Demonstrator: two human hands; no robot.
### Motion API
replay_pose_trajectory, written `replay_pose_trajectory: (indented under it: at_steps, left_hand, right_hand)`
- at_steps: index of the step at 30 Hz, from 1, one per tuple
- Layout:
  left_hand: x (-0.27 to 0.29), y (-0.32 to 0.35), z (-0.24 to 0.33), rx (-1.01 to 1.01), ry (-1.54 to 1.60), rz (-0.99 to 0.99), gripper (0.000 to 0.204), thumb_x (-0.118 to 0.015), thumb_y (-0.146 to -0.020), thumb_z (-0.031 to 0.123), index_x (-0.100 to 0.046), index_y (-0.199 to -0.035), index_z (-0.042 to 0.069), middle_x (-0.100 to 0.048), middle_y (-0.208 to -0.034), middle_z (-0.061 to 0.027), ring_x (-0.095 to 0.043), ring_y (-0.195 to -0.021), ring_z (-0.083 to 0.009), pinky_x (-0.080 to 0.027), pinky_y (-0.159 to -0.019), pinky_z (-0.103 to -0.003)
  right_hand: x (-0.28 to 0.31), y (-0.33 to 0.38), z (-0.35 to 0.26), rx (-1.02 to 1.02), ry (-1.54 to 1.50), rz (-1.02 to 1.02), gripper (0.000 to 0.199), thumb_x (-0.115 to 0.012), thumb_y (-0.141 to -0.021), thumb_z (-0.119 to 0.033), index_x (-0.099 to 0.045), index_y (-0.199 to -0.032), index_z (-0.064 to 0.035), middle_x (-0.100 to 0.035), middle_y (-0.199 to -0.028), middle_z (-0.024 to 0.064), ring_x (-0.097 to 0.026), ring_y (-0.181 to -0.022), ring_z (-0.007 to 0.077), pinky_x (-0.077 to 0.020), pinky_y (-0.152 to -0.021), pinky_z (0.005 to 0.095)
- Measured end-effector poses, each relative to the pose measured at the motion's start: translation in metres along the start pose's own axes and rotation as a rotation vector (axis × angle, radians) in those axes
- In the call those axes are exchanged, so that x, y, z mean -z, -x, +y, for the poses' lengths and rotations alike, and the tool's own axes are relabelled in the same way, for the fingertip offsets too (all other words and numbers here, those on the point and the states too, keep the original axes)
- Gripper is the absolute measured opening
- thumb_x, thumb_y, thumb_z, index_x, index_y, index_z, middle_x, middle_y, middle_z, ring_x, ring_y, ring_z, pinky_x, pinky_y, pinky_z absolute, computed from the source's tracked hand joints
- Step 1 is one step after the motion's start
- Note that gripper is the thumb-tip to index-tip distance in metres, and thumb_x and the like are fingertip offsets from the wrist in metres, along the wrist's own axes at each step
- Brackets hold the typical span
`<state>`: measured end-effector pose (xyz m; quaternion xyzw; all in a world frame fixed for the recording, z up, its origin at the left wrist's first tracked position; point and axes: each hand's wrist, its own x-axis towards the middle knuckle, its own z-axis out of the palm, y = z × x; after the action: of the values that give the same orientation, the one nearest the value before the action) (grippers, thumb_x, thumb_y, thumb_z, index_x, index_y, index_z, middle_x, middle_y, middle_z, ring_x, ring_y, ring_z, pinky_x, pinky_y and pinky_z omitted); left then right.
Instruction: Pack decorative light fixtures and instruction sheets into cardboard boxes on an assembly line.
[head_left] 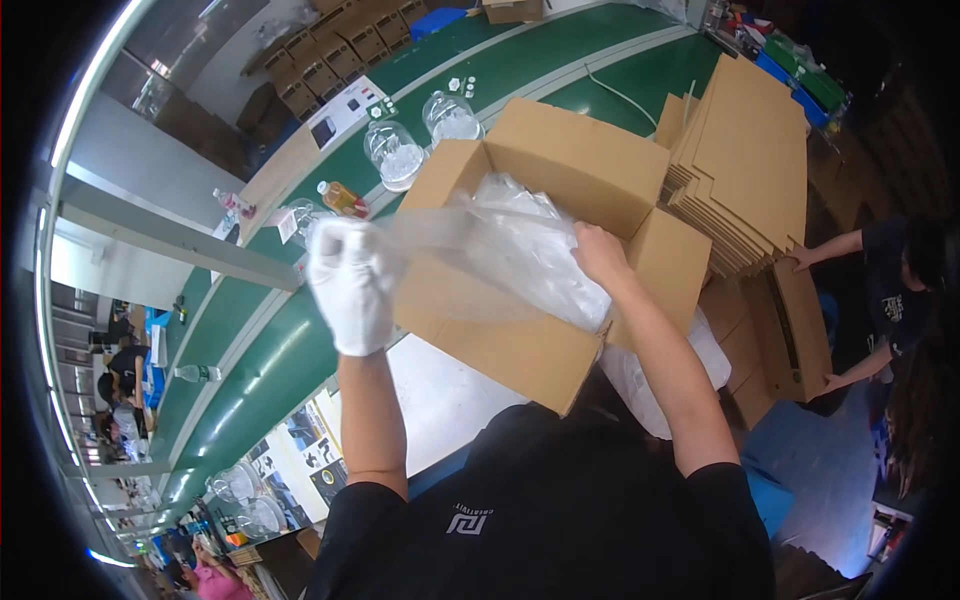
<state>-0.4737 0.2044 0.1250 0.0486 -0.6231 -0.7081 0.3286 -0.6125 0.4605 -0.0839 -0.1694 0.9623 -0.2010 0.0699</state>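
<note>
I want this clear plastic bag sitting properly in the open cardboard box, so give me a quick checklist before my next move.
1. Brown cardboard box flaps open: ok.
2. Clear plastic bag over the box opening: ok, partly inside, the rest stretched toward the left.
3. White-gloved left hand gripping the bag: ok, film bunched in it.
4. Bare right hand on the bag at the box rim: ok.
5. Bag reaching the box bottom: cannot tell, hidden.
6. Clear domes on the green belt apart from the box: ok.
</note>
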Motion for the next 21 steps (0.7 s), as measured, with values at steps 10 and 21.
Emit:
replay_pose_trajectory:
  at_steps: [10, 21]
  left_hand:
    - [-0.110, 0.005, 0.090, -0.803, -0.362, -0.168, 0.012, -0.059, -0.097, 0.013, -0.058, -0.104, 0.003, -0.058, -0.095, -0.0051, -0.059, -0.084, -0.0164, -0.050, -0.076, -0.029]
    - [-0.196, -0.105, 0.088, -0.605, -0.011, -0.132, 0.023, -0.065, -0.098, 0.022, -0.066, -0.103, 0.000, -0.068, -0.087, -0.0065, -0.063, -0.072, -0.0106, -0.052, -0.063, -0.022]
  right_hand:
    - [0.055, 0.117, -0.099, 0.693, -0.720, 0.266, 0.086, -0.081, -0.073, -0.051, -0.049, -0.139, -0.0061, -0.047, -0.146, 0.0181, -0.043, -0.137, 0.0349, -0.0343, -0.112, 0.0473]
    - [-0.024, 0.119, -0.021, 0.329, -0.379, 0.409, 0.031, -0.062, -0.092, -0.035, -0.073, -0.098, -0.0059, -0.070, -0.112, 0.0171, -0.064, -0.110, 0.0376, -0.0456, -0.094, 0.0555]
